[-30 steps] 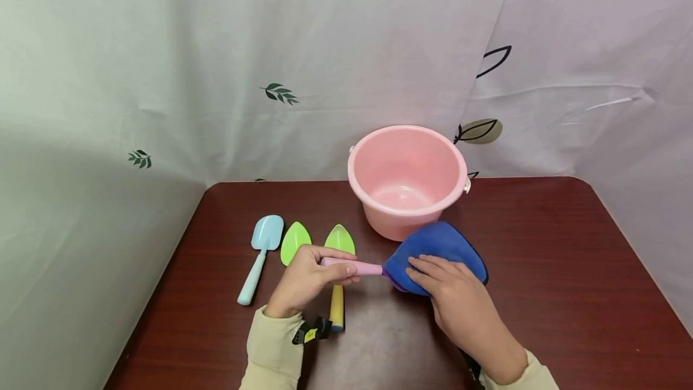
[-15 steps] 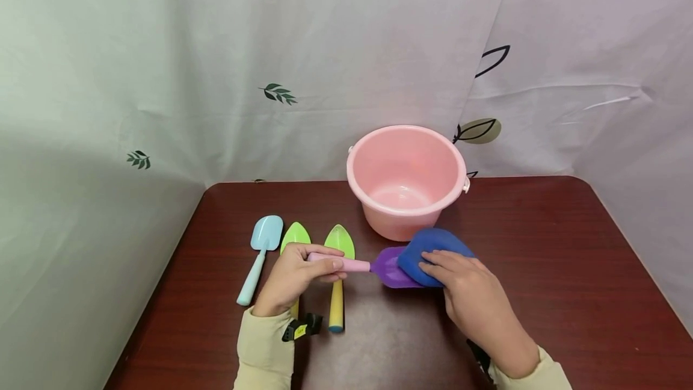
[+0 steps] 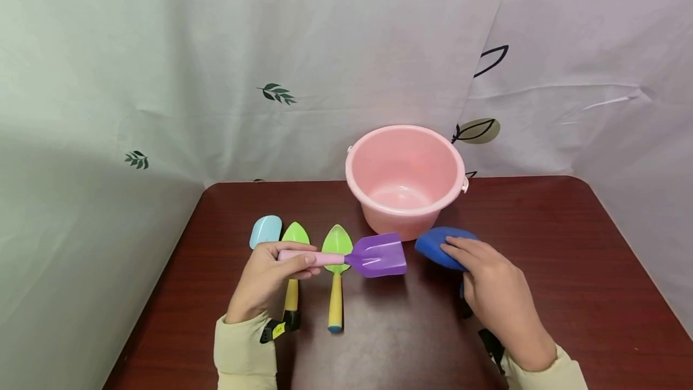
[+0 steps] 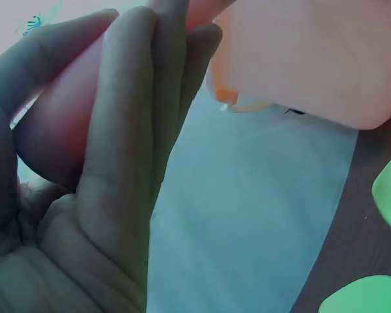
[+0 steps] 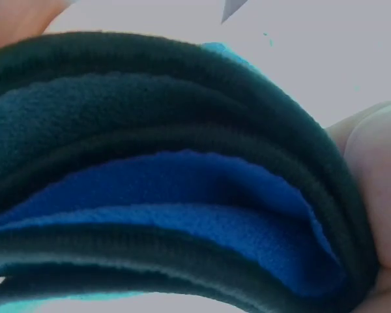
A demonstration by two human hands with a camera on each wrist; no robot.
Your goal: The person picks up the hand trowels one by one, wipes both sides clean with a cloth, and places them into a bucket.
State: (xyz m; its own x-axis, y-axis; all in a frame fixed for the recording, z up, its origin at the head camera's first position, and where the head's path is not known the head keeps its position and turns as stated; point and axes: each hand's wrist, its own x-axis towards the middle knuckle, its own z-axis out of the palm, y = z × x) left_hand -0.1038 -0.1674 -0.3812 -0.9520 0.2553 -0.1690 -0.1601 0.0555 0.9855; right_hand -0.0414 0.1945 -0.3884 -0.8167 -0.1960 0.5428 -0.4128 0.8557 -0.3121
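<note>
My left hand [image 3: 271,272] grips the pink handle of a small shovel by its handle, and its purple blade [image 3: 376,256] points right, raised over the table. In the left wrist view the pink handle [image 4: 65,117] lies between thumb and fingers. My right hand [image 3: 495,284] holds a folded blue cloth [image 3: 441,247] just right of the blade, apart from it. Close up in the right wrist view, the cloth [image 5: 247,241] shows dark stitched edges and curved folds. Behind both hands stands a pink bucket [image 3: 397,221].
Left on the dark red table [image 3: 568,257] lie a light blue trowel [image 3: 266,230] and two green trowels with yellow handles, one [image 3: 335,312] in the middle and one [image 3: 296,232] partly behind my left hand. A pale curtain [image 3: 325,47] surrounds the table's back and sides.
The cloth has slid off the purple blade to the right, baring the blade. My left hand has drawn the shovel to the left, and my right hand has moved right with the cloth.
</note>
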